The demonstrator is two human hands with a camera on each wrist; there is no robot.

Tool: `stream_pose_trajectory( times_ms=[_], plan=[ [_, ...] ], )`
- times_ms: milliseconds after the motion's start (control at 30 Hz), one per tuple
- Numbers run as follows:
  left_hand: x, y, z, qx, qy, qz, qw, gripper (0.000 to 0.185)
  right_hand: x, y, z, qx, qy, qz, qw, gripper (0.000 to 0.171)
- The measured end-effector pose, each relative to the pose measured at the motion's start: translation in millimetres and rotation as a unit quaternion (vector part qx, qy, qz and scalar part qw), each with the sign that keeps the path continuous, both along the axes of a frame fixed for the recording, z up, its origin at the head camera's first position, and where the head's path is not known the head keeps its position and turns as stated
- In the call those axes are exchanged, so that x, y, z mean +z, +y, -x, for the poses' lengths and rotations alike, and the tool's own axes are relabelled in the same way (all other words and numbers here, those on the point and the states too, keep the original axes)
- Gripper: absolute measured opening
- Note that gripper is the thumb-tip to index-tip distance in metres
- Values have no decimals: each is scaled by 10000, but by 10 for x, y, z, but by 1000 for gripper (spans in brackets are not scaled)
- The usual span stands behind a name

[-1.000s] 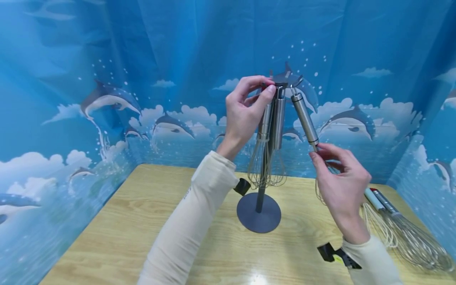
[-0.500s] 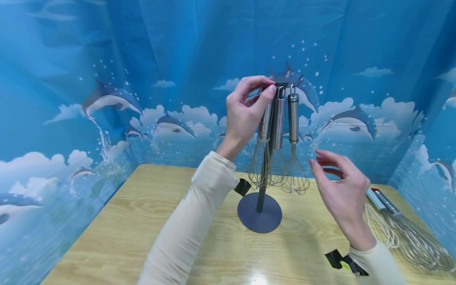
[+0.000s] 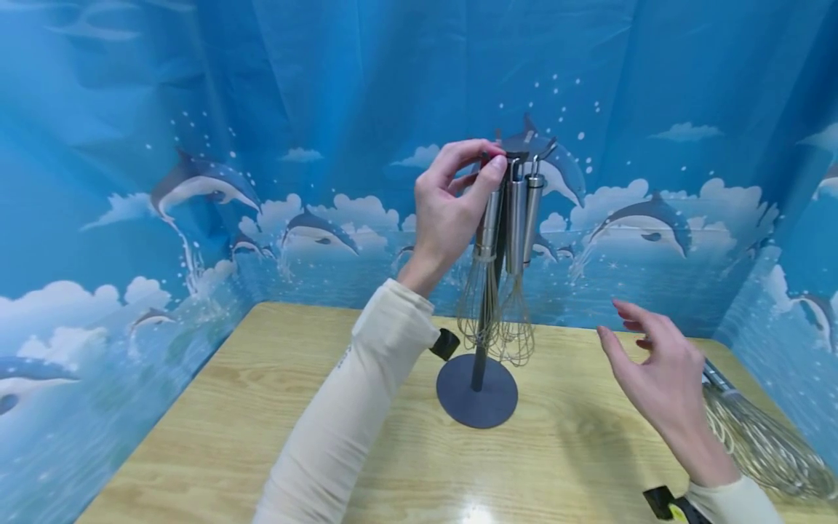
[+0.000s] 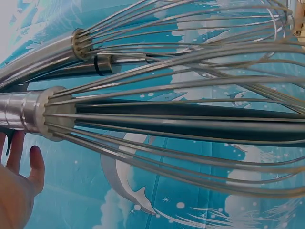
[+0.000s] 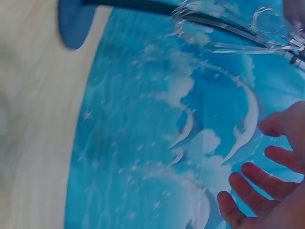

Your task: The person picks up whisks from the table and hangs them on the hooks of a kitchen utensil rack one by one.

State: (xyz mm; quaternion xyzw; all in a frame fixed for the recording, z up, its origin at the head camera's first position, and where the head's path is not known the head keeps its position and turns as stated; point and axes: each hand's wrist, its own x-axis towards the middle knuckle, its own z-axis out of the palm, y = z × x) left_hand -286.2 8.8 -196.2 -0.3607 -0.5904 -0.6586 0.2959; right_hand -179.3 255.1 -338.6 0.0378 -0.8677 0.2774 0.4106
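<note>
Atop the stand point(image 3: 476, 407) of whisks point(image 3: 516, 225), left fingers point(image 3: 466, 149) seemingly pinch it; right fingers point(image 3: 648, 320) parted.

A glossy blue sheet-like backdrop point(image 3: 393, 73) with soft vertical folds lines the back and both sides, printed with grey-and-white dolphins point(image 3: 196, 175), puffy white clouds point(image 3: 59, 313) and small white dots point(image 3: 581, 136). A pale yellow wood-grain table point(image 3: 262, 378) reaches close to it, and a bright white glare point(image 3: 476, 514) shines on the table at the bottom of the head view
</note>
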Motion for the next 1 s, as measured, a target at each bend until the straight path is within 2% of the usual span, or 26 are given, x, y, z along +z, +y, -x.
stream_pose_trajectory(
  times_ms=[133,300,533,667,767,900,1000],
  plan=[
    [-13,1,11,59,99,31,9999,22,-142,171,6,-31,-297,-454,9985,47],
    [-25,-6,33,10,253,-18,9997,23,-269,380,-15,-231,-1162,-848,9893,52],
    [-15,-35,26,-148,33,52,9999,23,-421,719,-13,-248,-2261,-1301,9651,60],
    [-7,-34,24,-246,-154,45,9996,24,-471,926,2,-288,-2869,-1424,9469,70],
    [-6,-29,32,-309,-240,2,9992,24,-495,1060,14,-298,-3250,-1522,9329,69],
    [-6,-21,44,-386,-286,-36,9988,25,-536,1187,8,-327,-3564,-1671,9187,60],
    [-3,-15,49,-450,-331,-30,9984,25,-565,1259,7,-356,-3864,-1810,9037,63]
  ],
)
